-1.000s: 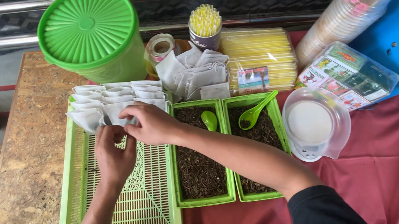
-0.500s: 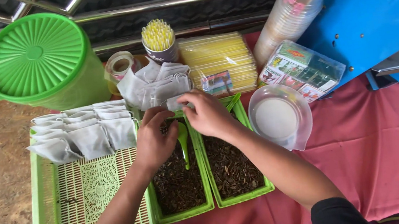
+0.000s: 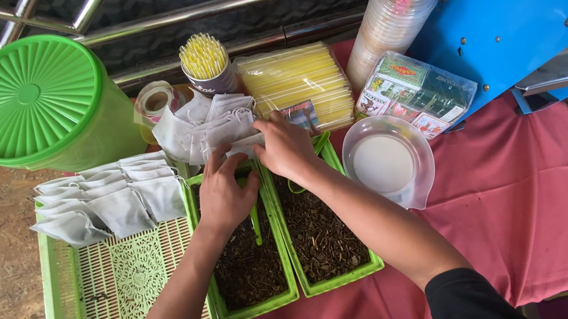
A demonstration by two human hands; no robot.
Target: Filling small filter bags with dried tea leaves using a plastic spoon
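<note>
- Both hands have left the row of filled bags on the slotted tray and now meet at the far end of the two tea trays, over the loose pile of empty bags
- Left hand [image 3: 224,193] hovers over the left tea tray [image 3: 247,259], fingers curled up toward one empty filter bag [image 3: 247,144]; it seems to pinch the bag's near edge, though the grip itself is partly hidden
- Right hand [image 3: 288,148] lies on the same bag from the other side, fingers bent onto it, so the bag sits between the two hands, just past the tray rims
- A green spoon [image 3: 255,218] stands in the dark tea of the left tray, under the left hand and touched by neither hand
- Right tea tray [image 3: 327,238] also holds loose dark tea; a second green spoon handle shows at its far corner
- Done, by the look of it: a dozen or so filled white bags [image 3: 110,197] lie in overlapping rows at the far end of the slotted green tray [image 3: 134,296]
- Left: most of that tray is bare, a heap of empty bags [image 3: 209,122] waits behind the tea, and both tea trays are well stocked, so the work seems early on
- The bag in hand looks flat and not yet filled
</note>
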